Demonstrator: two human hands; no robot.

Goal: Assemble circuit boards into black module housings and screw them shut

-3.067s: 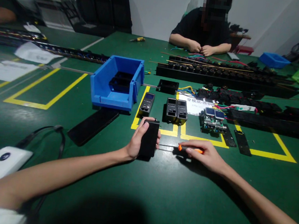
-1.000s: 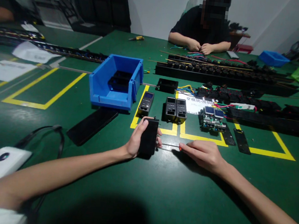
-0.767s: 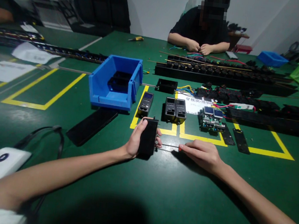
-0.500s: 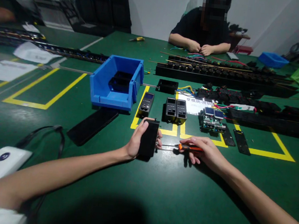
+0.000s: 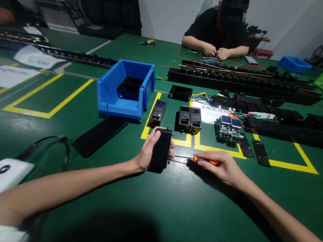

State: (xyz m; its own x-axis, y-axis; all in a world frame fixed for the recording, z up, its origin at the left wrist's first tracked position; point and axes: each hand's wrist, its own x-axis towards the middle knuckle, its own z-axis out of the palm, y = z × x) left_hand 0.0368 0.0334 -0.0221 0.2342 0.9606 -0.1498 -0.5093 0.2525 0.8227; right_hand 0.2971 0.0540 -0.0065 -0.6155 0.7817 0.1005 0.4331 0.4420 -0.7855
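My left hand (image 5: 147,149) grips a flat black case (image 5: 161,150), thumb on its face and fingertips showing past its right edge. Closed round an orange and black handle, my right hand (image 5: 222,167) holds a screwdriver (image 5: 207,161) level. Its thin shaft points left and reaches the case's right side by my left fingertips; the exact contact is too small to make out. Beyond the case stand a black module with a small screen (image 5: 157,113) and a pair of black module housings (image 5: 190,119). Green circuit boards (image 5: 229,129) with small screens lie to their right.
A blue bin (image 5: 119,108) holds black parts. A black phone (image 5: 100,136) lies before it, with a white power bank (image 5: 0,180) and cable nearer me. Black plates (image 5: 261,153) lie at right. Long black rails (image 5: 241,83) cross the table before another person (image 5: 218,34).
My right fingers have shifted on the screwdriver handle, from loosely spread to drawn together around it. The case and my left hand stay almost where they were.
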